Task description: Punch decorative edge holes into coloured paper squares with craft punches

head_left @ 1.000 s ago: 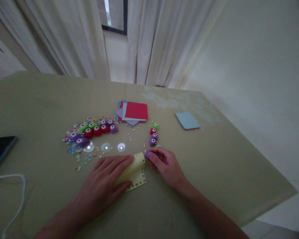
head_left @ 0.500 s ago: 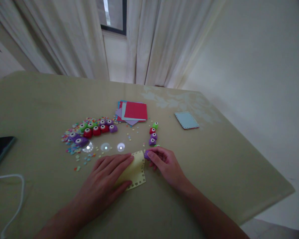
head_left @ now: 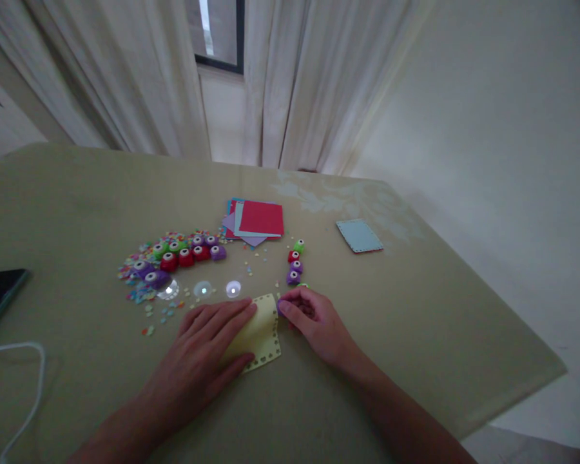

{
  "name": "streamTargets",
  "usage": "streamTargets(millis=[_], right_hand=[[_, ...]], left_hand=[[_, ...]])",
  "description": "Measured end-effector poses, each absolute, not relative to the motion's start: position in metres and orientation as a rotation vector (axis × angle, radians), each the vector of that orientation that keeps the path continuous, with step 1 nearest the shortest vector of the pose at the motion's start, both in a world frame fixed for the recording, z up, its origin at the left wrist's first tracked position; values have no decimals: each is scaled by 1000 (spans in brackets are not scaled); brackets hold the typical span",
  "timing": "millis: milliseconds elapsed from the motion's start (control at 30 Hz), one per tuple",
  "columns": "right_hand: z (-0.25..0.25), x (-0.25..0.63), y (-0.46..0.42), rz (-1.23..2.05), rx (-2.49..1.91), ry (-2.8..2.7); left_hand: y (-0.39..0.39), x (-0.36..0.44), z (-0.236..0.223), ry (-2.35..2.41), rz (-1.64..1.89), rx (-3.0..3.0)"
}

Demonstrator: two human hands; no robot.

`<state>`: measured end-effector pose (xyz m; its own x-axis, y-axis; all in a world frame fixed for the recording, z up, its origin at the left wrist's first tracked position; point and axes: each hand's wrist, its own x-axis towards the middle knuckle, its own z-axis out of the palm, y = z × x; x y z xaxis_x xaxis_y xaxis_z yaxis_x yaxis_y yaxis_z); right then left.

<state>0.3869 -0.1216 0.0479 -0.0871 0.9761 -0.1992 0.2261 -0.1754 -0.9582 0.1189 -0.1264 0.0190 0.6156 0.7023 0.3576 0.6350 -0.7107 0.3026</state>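
My left hand (head_left: pixel 212 338) lies flat over a pale yellow sheet of paper (head_left: pixel 262 328), fingers stretched out, pressing it to the table. Small punched shapes run along the sheet's visible edges. At the right edge of the paper, my right hand (head_left: pixel 314 319) pinches a small purple craft paper punch (head_left: pixel 281 307), mostly hidden by the fingers. Just beyond that hand stands a short column of similar punches (head_left: pixel 294 265) in green, red and purple; a green one is partly covered by the hand.
Several more punches (head_left: pixel 185 258) sit among scattered paper confetti (head_left: pixel 140 293) at left. Three clear round discs (head_left: pixel 202 289) lie nearby. Farther back are a stack of coloured paper (head_left: pixel 261 219) and a light blue sheet (head_left: pixel 359 236). A dark device (head_left: pixel 0 296) and white cable (head_left: pixel 41 374) are far left.
My right hand has shifted slightly with the purple punch, which now shows less between the fingers at the paper's edge. My left hand stays on the sheet.
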Motion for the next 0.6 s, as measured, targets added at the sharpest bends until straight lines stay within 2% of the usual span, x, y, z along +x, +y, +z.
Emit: streamTargets(millis=[600], right_hand=[[47,385,-119,1339,-1430,-1265]], left_hand=[[-126,120,17,1047,761,2710]])
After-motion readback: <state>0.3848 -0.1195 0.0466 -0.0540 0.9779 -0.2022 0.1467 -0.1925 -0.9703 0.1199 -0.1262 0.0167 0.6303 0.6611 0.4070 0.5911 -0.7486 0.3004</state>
